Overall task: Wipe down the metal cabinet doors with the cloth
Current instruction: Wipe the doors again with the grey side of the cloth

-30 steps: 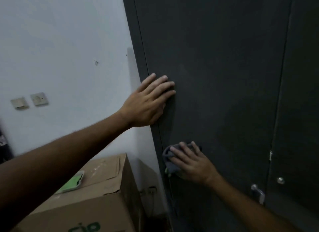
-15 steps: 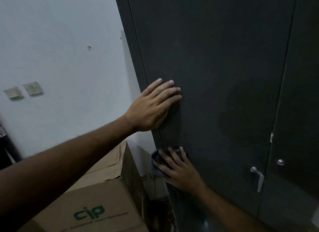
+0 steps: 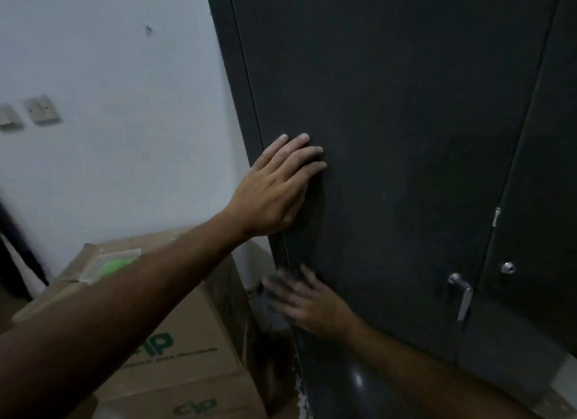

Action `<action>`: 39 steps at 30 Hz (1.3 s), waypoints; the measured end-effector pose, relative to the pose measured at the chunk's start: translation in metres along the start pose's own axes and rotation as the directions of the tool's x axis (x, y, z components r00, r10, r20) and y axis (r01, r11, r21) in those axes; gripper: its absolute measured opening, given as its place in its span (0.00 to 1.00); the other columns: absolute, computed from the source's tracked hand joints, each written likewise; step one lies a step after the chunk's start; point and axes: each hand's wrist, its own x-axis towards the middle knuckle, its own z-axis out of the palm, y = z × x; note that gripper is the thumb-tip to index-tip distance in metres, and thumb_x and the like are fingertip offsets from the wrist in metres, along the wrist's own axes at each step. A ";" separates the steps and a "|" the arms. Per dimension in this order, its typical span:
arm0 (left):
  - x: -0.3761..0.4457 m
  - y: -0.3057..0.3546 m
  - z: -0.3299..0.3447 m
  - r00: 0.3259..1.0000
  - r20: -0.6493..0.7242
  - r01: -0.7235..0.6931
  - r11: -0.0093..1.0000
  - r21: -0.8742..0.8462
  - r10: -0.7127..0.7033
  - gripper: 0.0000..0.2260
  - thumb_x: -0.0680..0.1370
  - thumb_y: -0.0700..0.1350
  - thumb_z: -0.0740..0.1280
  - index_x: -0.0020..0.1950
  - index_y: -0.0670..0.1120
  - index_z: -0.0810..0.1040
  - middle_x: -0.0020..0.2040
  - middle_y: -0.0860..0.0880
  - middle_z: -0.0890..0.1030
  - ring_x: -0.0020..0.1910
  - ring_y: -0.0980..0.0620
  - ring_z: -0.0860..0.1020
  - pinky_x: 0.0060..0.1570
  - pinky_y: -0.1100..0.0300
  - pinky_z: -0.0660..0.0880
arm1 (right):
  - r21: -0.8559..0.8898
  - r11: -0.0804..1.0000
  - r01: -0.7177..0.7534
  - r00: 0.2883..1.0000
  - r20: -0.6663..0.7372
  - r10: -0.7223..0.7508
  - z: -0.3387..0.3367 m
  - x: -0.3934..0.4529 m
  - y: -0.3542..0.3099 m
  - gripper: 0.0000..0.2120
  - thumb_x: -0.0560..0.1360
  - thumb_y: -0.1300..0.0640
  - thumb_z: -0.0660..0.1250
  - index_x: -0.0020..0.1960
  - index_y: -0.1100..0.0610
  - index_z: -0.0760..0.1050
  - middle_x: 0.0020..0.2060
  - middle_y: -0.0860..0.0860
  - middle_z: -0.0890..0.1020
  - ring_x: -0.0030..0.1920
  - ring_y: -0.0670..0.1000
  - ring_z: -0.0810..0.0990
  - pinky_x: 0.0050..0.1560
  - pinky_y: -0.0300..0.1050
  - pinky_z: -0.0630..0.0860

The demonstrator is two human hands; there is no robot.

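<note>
Cloth (image 3: 271, 300), dark grey and mostly hidden, sits low at the left edge of the metal cabinet door (image 3: 390, 137), pressed there under the right hand (image 3: 304, 303). That hand is motion-blurred, fingers spread over the cloth; whether they curl into it or just press flat can't be told. Nearer the camera, lower left, stacked cardboard boxes (image 3: 187, 350) w/ green lettering stand beside the cabinet, a clear plastic item w/ green contents (image 3: 110, 264) on top, partly behind the left forearm. Higher up, left hand (image 3: 274, 194) lies flat on the door near its left edge, fingers straight and close together, holding nothing. To the right, a silver lever handle (image 3: 461, 293) hangs by the door seam, round lock (image 3: 508, 267) just past it on the 2nd door (image 3: 549, 175). Far left: white wall (image 3: 118, 106) w/ two switch plates (image 3: 40, 109).
</note>
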 end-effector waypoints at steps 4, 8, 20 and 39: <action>-0.026 0.016 0.019 0.996 -0.058 0.062 0.998 0.014 -0.061 0.21 0.85 0.44 0.62 0.77 0.41 0.72 0.79 0.38 0.70 0.81 0.37 0.63 0.82 0.39 0.56 | -0.034 0.985 0.167 0.986 -0.018 -0.168 0.005 -0.064 0.032 0.19 0.82 0.50 0.65 0.72 0.47 0.72 0.82 0.51 0.58 0.82 0.58 0.55 0.80 0.67 0.43; -0.048 0.034 0.035 0.985 -0.128 0.123 0.991 0.048 -0.116 0.21 0.84 0.41 0.64 0.78 0.39 0.72 0.79 0.37 0.70 0.81 0.37 0.64 0.81 0.39 0.57 | 0.074 0.957 -0.280 0.922 -0.258 0.290 -0.014 -0.011 0.062 0.19 0.85 0.46 0.57 0.74 0.48 0.71 0.82 0.54 0.58 0.81 0.63 0.55 0.77 0.74 0.48; -0.014 0.034 0.003 0.984 -0.047 0.177 0.981 0.076 -0.174 0.22 0.85 0.46 0.60 0.78 0.40 0.72 0.78 0.37 0.70 0.79 0.36 0.66 0.78 0.38 0.62 | -0.161 0.980 -0.114 0.956 -0.285 0.065 -0.047 -0.066 0.190 0.31 0.80 0.44 0.68 0.79 0.52 0.66 0.79 0.56 0.65 0.79 0.64 0.61 0.76 0.71 0.55; 0.072 -0.003 -0.064 0.937 0.038 0.349 0.935 -0.063 -0.347 0.14 0.80 0.50 0.62 0.58 0.43 0.78 0.58 0.42 0.78 0.55 0.44 0.75 0.54 0.51 0.72 | -0.149 0.915 0.376 0.926 0.102 -0.364 -0.131 -0.053 0.261 0.15 0.85 0.55 0.60 0.69 0.51 0.75 0.82 0.53 0.60 0.81 0.60 0.57 0.78 0.70 0.55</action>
